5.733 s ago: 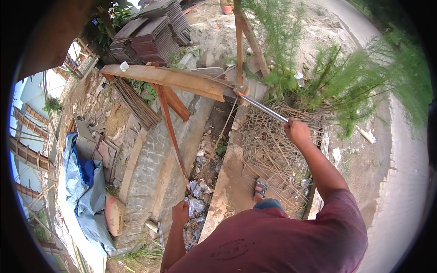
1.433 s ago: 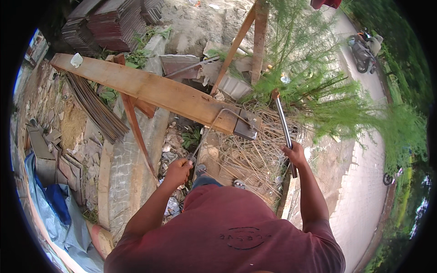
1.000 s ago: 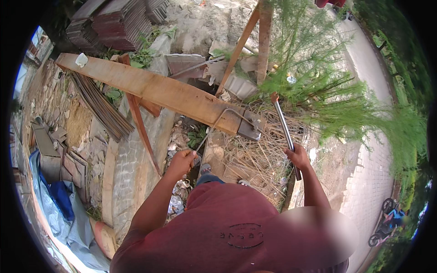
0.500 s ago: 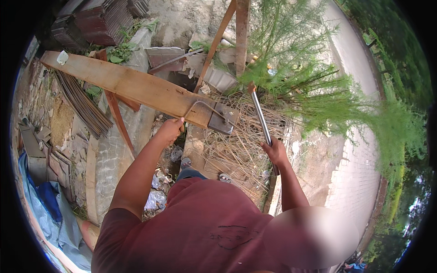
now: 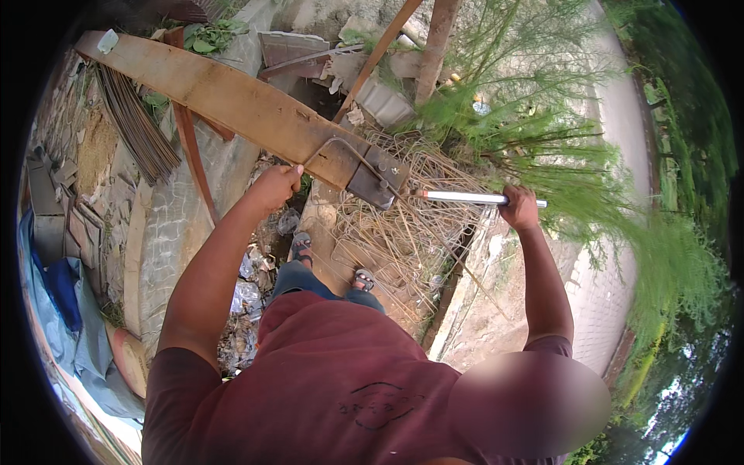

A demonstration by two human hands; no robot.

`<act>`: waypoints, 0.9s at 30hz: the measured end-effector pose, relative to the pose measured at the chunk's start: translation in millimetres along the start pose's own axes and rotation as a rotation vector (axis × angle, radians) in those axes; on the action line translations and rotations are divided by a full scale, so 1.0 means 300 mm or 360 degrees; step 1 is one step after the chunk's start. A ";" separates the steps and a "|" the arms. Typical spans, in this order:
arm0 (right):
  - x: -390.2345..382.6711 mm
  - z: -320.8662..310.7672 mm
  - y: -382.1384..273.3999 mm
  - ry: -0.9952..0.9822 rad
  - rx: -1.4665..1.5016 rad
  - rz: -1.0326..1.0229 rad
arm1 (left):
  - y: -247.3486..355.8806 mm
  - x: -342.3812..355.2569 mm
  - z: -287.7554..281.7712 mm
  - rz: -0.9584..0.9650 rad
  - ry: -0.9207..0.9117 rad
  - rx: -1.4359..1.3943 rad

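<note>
- While closed around one end of a bent rod point(image 5: 335, 140), left hand point(image 5: 277, 188) beside the near edge of a wooden plank point(image 5: 232, 97).
- Wrapped around a silver bar point(image 5: 465, 197), towards its outer end: right hand point(image 5: 521, 208); rust-coloured head of the bar just beside the rod, contact impossible to tell.
- At the plank's right end, under the rod: dark metal block point(image 5: 364, 186) with pegs point(image 5: 381, 166).
- Below: tangle of thin bent bars point(image 5: 403, 263); sandalled feet close by.
- Further out: feathery green branches point(image 5: 535, 132), right; blue tarpaulin point(image 5: 89, 325), left.
</note>
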State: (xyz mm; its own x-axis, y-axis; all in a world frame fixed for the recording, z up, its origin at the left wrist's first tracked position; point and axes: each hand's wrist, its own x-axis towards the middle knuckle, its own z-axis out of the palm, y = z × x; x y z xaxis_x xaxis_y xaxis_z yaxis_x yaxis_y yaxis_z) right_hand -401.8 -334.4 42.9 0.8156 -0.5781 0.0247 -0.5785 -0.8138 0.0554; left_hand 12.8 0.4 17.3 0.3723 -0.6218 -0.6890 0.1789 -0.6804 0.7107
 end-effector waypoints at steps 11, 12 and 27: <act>0.398 0.077 0.025 -0.0107 -0.0101 -0.0475 | -0.003 0.003 0.008 0.0057 0.0077 0.0088; 0.438 0.059 0.009 -0.0128 -0.0092 -0.0532 | -0.002 0.001 0.007 0.0071 0.0095 0.0103; 0.529 0.024 -0.051 -0.0314 -0.0129 -0.0582 | -0.016 0.022 -0.011 -0.0026 0.0036 0.0118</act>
State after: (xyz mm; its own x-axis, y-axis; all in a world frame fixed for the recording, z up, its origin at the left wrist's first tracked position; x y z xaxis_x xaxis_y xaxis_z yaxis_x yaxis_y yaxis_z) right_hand -263.6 -414.0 38.7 0.9446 -0.2587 -0.2022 -0.2420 -0.9647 0.1038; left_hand 17.5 1.0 9.7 0.3905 -0.6021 -0.6964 0.1172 -0.7178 0.6863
